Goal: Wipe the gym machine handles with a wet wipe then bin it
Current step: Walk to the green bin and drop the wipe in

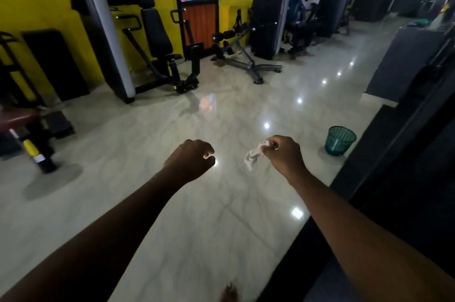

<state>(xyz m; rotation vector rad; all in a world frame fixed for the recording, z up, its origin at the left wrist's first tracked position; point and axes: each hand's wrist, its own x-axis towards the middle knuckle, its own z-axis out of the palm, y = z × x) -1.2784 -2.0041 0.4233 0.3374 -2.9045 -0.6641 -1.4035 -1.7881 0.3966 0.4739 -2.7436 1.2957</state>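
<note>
one wipe [253, 157] in right hand [283, 154], one bin [340, 141]

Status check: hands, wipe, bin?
Right hand pinching the crumpled wet wipe, held out over the floor. Left hand loosely fisted, nothing visible in it. Green bin ahead to the right, bare floor between.

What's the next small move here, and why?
Probably carry the right hand forward and to the right until it is over the green bin, then let go. It already pinches the crumpled wet wipe, no handle is within reach, and the left hand is a loose, empty fist.
</note>
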